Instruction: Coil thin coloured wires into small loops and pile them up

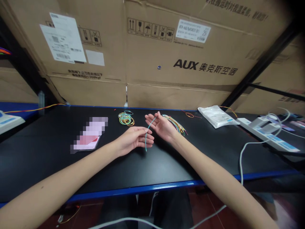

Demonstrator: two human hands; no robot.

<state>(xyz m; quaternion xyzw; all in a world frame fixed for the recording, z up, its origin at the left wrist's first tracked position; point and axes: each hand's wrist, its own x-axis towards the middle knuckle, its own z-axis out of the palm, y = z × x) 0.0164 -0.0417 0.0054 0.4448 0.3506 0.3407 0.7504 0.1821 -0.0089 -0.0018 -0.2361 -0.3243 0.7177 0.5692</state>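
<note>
AUX air-conditioner cartons [183, 65] stand behind the bench [43, 152]. From the head view, a thin teal wire [146, 143] runs between the half-curled left hand [134, 139] and the half-open right hand [162, 125] — whether either grips it, I cannot tell. A bundle of coloured wires [173, 123] lies just beside the right hand — wire coils [125, 118] nearby.

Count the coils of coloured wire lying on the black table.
2. A large multicoloured coil lies beyond the left hand. A small orange coil lies between the bunch of straight wires and the white packet. Others could be hidden behind the packet.
</note>
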